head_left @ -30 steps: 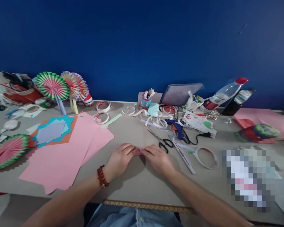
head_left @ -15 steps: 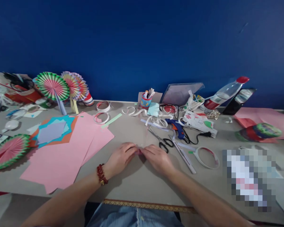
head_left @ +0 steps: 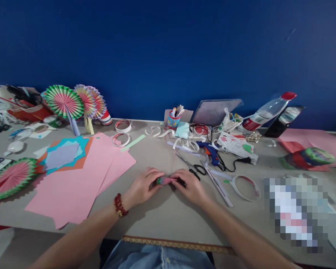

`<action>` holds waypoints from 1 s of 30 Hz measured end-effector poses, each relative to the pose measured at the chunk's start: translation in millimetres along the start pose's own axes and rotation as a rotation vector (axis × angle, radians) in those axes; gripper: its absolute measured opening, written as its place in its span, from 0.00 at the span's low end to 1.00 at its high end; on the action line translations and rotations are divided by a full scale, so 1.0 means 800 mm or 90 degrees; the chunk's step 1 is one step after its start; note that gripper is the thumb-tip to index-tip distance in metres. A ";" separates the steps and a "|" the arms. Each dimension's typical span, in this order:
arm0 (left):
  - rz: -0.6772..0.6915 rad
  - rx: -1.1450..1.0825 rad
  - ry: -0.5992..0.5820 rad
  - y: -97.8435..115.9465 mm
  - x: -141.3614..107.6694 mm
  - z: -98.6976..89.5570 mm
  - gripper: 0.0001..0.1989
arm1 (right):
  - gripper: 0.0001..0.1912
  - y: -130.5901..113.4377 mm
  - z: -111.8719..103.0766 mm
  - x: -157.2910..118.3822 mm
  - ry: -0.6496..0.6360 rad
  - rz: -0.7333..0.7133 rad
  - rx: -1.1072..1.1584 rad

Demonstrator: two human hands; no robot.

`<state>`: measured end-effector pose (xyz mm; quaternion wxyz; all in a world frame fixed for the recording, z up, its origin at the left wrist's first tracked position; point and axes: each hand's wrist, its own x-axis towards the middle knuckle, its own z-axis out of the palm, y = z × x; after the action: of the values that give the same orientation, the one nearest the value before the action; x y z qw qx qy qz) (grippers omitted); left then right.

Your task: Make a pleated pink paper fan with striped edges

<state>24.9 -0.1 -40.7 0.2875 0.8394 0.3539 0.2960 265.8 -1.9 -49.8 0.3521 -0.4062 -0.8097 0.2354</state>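
Note:
Between my hands is a small strip of pleated pink paper (head_left: 165, 181) with a green end, held just above the table. My left hand (head_left: 145, 185) has its thumb and fingers closed at the green end. My right hand (head_left: 189, 185) pinches the pink end. Part of the pleated paper is hidden by my fingers. Just beyond my right hand lie black-handled scissors (head_left: 194, 168). A lilac strip-like tool, perhaps a paper cutter knife (head_left: 218, 186), lies to the right of that hand.
Pink paper sheets (head_left: 70, 194) lie at left, near finished paper fans (head_left: 64, 101). A blue glue gun (head_left: 211, 154), a tape roll (head_left: 245, 187) and a pen cup (head_left: 173, 120) stand or lie beyond and right. A plastic bottle (head_left: 266, 112) leans at the back right.
The pleated paper, mostly covered by my fingers before, now shows its pink folds and green end. My hands have lifted slightly and the fingers have shifted along it.

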 end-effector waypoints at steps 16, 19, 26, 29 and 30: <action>-0.066 -0.322 -0.151 0.017 0.001 -0.020 0.31 | 0.13 -0.015 -0.016 0.002 -0.059 0.017 0.321; -0.028 -0.318 -0.152 0.018 0.001 -0.018 0.29 | 0.13 -0.016 -0.015 -0.002 -0.069 0.075 0.383; 0.038 -0.297 -0.133 0.021 0.002 -0.018 0.22 | 0.14 -0.013 -0.008 -0.008 -0.075 0.145 0.501; 0.000 -0.288 -0.166 0.023 0.003 -0.024 0.27 | 0.14 -0.017 -0.007 -0.007 -0.051 0.139 0.451; -0.014 -0.283 -0.181 0.025 0.003 -0.025 0.31 | 0.14 -0.018 -0.008 -0.007 -0.040 0.131 0.417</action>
<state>20.7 -4.4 -12.6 0.5149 0.7848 0.2455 0.2424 265.6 -13.9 -37.9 0.4129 -0.3438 -0.6562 0.5299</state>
